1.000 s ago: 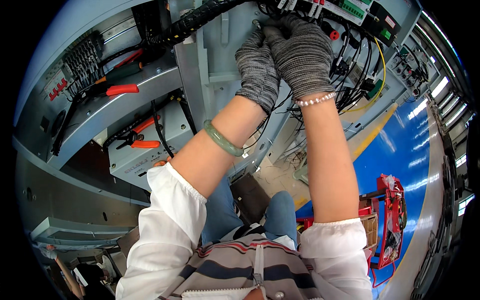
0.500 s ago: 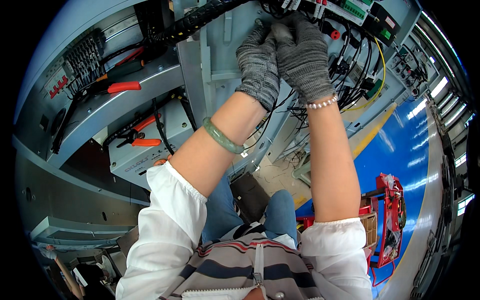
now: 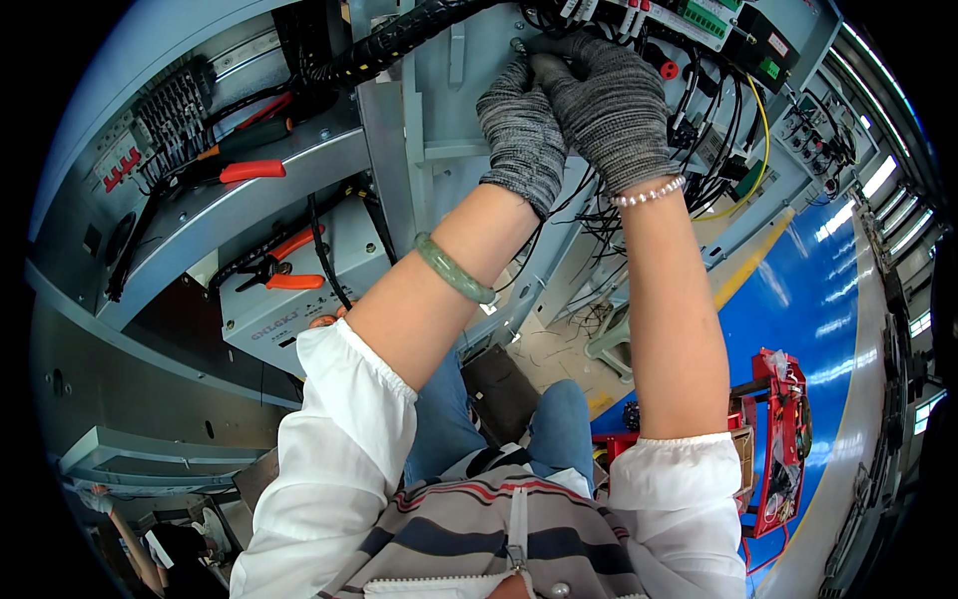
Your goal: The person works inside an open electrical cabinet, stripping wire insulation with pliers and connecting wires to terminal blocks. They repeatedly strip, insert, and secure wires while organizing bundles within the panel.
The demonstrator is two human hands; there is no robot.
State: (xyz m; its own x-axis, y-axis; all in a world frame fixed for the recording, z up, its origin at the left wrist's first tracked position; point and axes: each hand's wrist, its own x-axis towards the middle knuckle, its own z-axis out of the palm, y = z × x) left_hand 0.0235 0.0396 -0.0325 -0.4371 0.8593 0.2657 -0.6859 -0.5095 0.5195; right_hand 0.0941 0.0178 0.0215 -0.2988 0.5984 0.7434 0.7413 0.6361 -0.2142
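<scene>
Both my hands wear grey knitted gloves and are together against the light grey cabinet panel (image 3: 464,105). My left hand (image 3: 521,132) is closed, its fingertips raised towards a small metal bolt (image 3: 517,45) on the panel. Beside it, my right hand (image 3: 611,110) is curled, with thumb and forefinger drawn together near the same bolt. Whatever lies between the fingers is hidden. Black wires (image 3: 589,215) hang below and to the right of my hands.
A thick black cable bundle (image 3: 399,42) crosses the top. Orange-handled pliers (image 3: 284,275) lie on a grey box at left; red-handled pliers (image 3: 249,172) rest on the frame above. Green terminal blocks (image 3: 707,18) and a yellow wire (image 3: 766,140) are at right, a red cart (image 3: 783,439) beyond.
My hands have shifted slightly to the right and down. The right hand has turned a little, and its thumb and forefinger show more clearly beside the bolt.
</scene>
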